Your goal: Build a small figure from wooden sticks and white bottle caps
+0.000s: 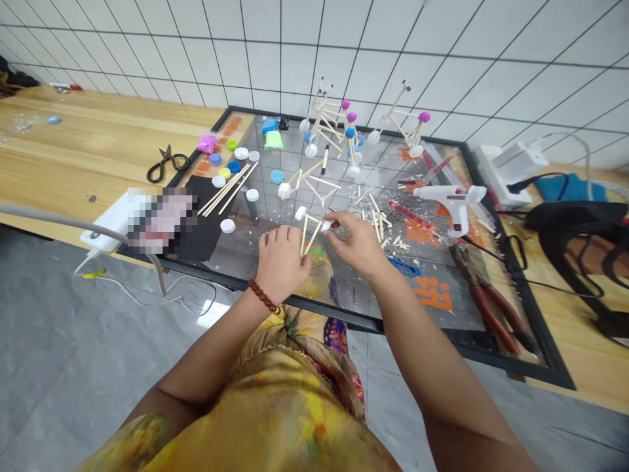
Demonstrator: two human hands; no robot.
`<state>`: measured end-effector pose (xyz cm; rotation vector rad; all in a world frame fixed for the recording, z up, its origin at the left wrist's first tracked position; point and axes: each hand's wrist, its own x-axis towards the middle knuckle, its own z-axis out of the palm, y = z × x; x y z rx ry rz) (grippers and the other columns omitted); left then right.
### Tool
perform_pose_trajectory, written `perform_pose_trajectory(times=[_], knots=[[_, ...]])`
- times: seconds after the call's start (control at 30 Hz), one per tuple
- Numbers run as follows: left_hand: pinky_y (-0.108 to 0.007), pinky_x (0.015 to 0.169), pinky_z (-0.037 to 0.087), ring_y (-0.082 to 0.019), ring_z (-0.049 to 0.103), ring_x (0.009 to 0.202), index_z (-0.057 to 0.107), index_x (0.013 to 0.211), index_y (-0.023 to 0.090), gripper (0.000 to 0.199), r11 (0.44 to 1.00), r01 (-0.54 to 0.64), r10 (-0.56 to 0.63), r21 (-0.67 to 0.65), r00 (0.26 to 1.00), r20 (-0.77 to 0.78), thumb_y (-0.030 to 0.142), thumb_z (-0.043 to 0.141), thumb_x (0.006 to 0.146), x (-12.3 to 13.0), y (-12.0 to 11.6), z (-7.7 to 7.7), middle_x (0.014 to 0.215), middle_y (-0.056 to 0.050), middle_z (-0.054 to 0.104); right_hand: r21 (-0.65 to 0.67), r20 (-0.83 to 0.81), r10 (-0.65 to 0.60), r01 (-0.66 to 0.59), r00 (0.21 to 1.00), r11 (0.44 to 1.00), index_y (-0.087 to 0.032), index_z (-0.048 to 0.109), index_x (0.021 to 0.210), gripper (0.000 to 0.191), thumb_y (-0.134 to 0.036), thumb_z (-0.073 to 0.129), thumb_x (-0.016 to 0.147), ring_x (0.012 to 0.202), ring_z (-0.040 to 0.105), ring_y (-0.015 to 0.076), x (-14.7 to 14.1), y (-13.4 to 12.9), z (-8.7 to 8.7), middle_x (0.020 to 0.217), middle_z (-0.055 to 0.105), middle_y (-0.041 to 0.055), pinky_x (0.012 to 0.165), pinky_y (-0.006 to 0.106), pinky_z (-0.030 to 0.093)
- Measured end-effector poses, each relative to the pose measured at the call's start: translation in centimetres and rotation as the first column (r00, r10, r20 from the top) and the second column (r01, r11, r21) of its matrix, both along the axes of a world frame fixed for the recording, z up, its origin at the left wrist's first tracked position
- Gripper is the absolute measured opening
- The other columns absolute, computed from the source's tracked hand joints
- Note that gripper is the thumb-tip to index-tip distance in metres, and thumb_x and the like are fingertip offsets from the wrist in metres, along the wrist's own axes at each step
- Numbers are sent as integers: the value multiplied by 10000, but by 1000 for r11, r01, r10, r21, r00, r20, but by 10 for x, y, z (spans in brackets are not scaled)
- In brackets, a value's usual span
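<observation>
My left hand is closed around the near end of a small frame of wooden sticks joined in a triangle. A white bottle cap sits at the frame's far left corner. Between the thumb and forefinger of my right hand is another white bottle cap, held against the frame's right corner. Just beyond lies a similar stick frame with a white cap at its left end. Several finished-looking stick models with caps and pink or blue balls stand at the back.
A white glue gun and red-handled pliers lie to the right, near cut stick pieces. Long sticks, loose caps and black scissors are on the left. A cable hangs over the front left edge.
</observation>
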<state>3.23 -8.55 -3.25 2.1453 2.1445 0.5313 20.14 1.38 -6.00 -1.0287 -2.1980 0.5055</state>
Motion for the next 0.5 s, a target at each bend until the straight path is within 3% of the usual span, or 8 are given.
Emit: perform_pose_trajectory(times=[0.2, 0.4, 0.5], knots=[[-501, 982, 444, -338, 594, 1115, 574, 1128, 176, 301, 997, -57, 56, 44, 998, 6, 273, 638, 850, -18, -1, -4, 1139, -138, 653, -26, 20, -33, 33, 999, 999, -173, 651, 1188, 398, -288, 612, 809, 908, 693, 261, -4, 1, -2, 1039, 741, 105, 865, 423, 533], [-504, 1006, 439, -337, 576, 1149, 633, 1034, 191, 210, 1000, -6, 4, 29, 999, 42, 293, 640, 850, -27, -5, -4, 1163, -117, 649, -25, 32, -56, 57, 998, 998, -189, 682, 1072, 297, -292, 599, 806, 843, 682, 242, -1, -6, -3, 958, 742, 80, 832, 403, 519], [-496, 1009, 442, -328, 570, 1169, 635, 1077, 194, 249, 999, 25, -27, 29, 997, 67, 259, 643, 837, -33, -11, -2, 1205, -117, 643, -57, 32, -104, 106, 994, 993, -204, 680, 1065, 291, -311, 612, 803, 833, 682, 232, 3, -16, -1, 961, 744, 66, 809, 390, 511]])
